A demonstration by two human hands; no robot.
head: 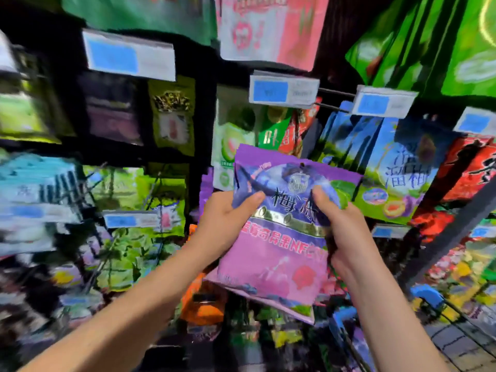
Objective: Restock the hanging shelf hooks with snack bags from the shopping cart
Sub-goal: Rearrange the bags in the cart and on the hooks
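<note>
purple snack bag [279, 237] held mid-air before the shelf hooks [332, 91], fingers [255, 197] of left hand [225, 221] and right hand [341, 226] pinching its upper sides; looks light, soft, slick film, so grip near the hang hole [302, 165].

Your single head-worn view looks forward and slightly down, close to the hanging shelf hooks [331, 91], your forearms entering from below.

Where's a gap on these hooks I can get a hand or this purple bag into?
A dark gap runs between the yellow-green bag and the white-green bag, just above the left hand. Right of the purple bag, the blue bags and red bags hang packed.
</note>
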